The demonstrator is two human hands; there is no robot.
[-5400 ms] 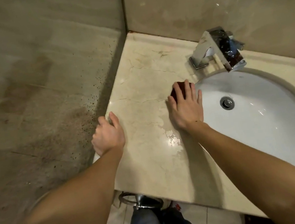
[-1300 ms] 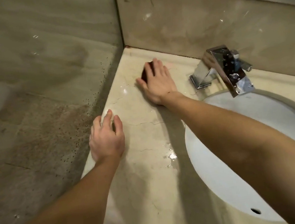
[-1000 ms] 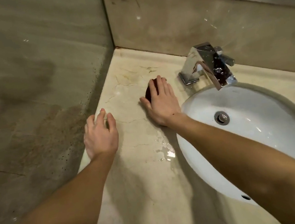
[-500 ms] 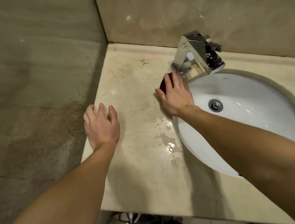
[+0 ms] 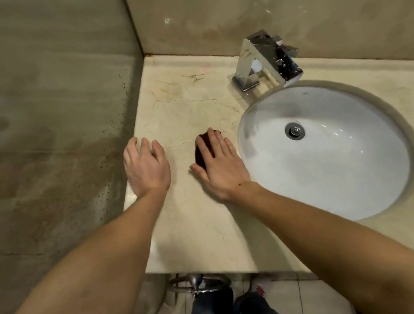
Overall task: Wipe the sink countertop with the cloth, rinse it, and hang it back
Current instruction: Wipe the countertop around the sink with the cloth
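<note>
A small dark red cloth (image 5: 200, 152) lies on the beige marble countertop (image 5: 183, 107), left of the white sink basin (image 5: 334, 165). My right hand (image 5: 219, 165) presses flat on top of the cloth with fingers spread, covering most of it. My left hand (image 5: 146, 165) rests palm down on the countertop's left edge, beside the wall, holding nothing.
A square chrome faucet (image 5: 267, 60) stands behind the basin, whose drain (image 5: 294, 131) shows in the middle. A stained tiled wall (image 5: 40, 153) borders the counter on the left. Below the front edge hangs a metal ring holder (image 5: 200, 287), above my legs and shoes.
My right hand has slid the cloth from near the faucet toward me, along the basin's left side. The wet patch there is gone. My left hand has stayed put.
</note>
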